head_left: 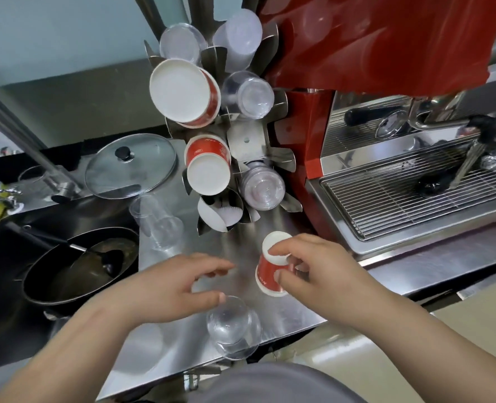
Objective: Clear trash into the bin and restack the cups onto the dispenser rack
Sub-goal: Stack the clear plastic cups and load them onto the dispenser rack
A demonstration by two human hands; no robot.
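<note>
The right hand (313, 266) pinches a small red paper cup with a white base (271, 264), turned base-up and tilted, its fingers (281, 253) curled round the base and the thumb on the red wall; the cup's rim is near the brushed stainless steel bench (159, 347). The left hand (165, 286) hovers just left of that cup with fingers loosely spread and slightly curved, holding nothing. Just below the left thumb stands one clear, smooth plastic cup (231, 324), upside down on the bench. Beyond the left fingers stand two more clear plastic cups (156, 222), close together by the bench edge. Straight ahead of both hands rises the folded sheet-metal dispenser rack (248, 144), holding two stacks of red paper cups (207, 164) with round white bases facing out and four stacks of clear plastic cups (260, 184). Left of the left hand a black round pan (78, 269) sits in the sink, with one glass lid with a black knob (130, 165) behind it. Right of the right fingers stands a glossy red espresso machine (386, 53) with a wire drip grille.
</note>
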